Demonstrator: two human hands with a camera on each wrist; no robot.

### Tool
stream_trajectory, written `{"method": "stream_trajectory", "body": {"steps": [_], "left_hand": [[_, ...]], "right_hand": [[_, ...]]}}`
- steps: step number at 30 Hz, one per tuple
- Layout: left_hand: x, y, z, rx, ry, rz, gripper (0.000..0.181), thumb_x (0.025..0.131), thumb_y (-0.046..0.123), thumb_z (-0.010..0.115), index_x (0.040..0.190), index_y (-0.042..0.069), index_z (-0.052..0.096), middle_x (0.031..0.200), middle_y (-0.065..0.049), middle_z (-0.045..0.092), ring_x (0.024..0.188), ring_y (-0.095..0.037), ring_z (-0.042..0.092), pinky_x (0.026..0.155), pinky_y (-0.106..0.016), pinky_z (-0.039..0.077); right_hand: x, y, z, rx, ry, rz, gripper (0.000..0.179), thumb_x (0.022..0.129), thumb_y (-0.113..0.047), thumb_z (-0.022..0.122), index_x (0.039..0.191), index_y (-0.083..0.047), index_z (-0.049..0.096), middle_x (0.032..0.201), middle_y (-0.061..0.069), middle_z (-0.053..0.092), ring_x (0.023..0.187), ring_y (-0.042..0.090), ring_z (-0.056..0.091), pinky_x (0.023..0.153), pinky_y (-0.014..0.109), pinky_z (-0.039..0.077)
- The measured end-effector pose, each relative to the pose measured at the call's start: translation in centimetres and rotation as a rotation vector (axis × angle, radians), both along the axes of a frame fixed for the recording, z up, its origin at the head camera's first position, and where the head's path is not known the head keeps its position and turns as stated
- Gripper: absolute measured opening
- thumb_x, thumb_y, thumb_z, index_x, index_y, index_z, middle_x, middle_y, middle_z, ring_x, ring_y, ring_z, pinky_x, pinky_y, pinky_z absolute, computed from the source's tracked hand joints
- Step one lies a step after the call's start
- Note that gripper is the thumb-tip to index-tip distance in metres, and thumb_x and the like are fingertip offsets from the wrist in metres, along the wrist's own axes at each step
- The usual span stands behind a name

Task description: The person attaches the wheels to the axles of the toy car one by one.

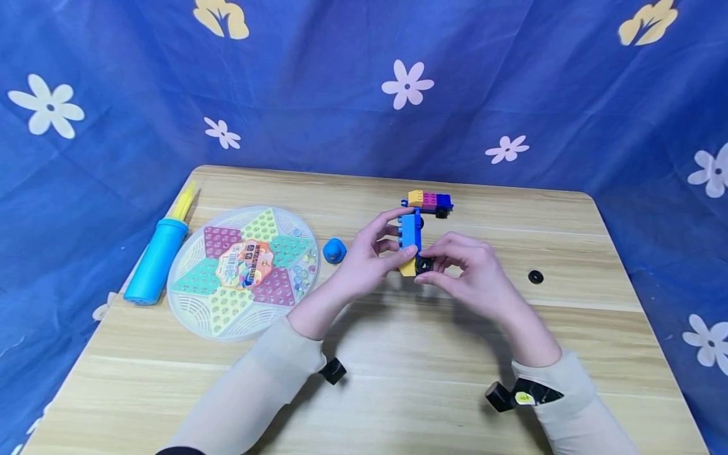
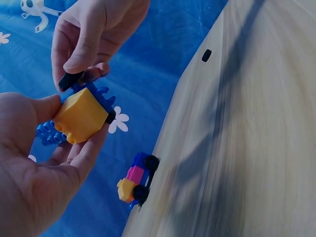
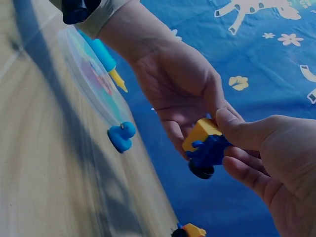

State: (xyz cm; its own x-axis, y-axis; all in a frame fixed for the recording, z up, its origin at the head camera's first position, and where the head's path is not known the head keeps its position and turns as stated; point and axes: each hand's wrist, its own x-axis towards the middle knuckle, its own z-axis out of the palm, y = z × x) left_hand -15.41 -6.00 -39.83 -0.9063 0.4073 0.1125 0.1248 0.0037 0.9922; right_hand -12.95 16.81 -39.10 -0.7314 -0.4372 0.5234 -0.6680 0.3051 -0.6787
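My left hand [image 1: 372, 256] grips a toy car [image 1: 409, 230] built of blue bricks with a yellow sloped brick [image 2: 81, 116] at one end. The car is held on its side, raised over the table. With thumb and fingers my right hand [image 1: 474, 268] pinches a black wheel [image 1: 424, 265] at the yellow end of the car. Another black wheel [image 3: 201, 170] shows on the opposite side in the right wrist view. Behind the hands stands a second toy car [image 1: 430, 201] of yellow, pink and blue bricks with black wheels.
A loose black wheel [image 1: 536, 277] lies on the table [image 1: 398, 379] to the right. Left of the hands sit a blue rubber duck [image 1: 334, 251], a round Chinese checkers board [image 1: 188, 316] and a blue pump [image 1: 156, 262] with a yellow nozzle. Blue flowered cloth [image 1: 341, 82] hangs behind.
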Motion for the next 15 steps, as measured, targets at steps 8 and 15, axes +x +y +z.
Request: {"method": "stream_trajectory", "body": {"steps": [8,15], "left_hand": [[0.2,0.3,0.2,-0.031,-0.015,0.047,0.056,0.103,0.012,0.073,0.153,0.028,0.055,0.126,-0.013,0.065,0.098,-0.028,0.073,0.078,-0.037,0.063],[0.3,0.4,0.3,-0.036,-0.054,0.088,0.048,0.102,0.015,0.074,0.147,0.027,0.06,0.121,-0.015,0.063,0.088,-0.029,0.074,0.071,-0.038,0.063]], "right_hand": [[0.2,-1.0,-0.4,-0.039,-0.029,-0.036,0.028,0.074,-0.001,0.097,0.098,-0.004,0.083,0.088,-0.002,0.072,0.072,0.014,0.068,0.066,0.024,0.061],[0.5,-1.5,-0.5,-0.034,-0.039,-0.064,0.03,0.07,-0.001,0.098,0.097,-0.002,0.084,0.09,0.001,0.074,0.077,0.016,0.072,0.067,0.024,0.061]]}}
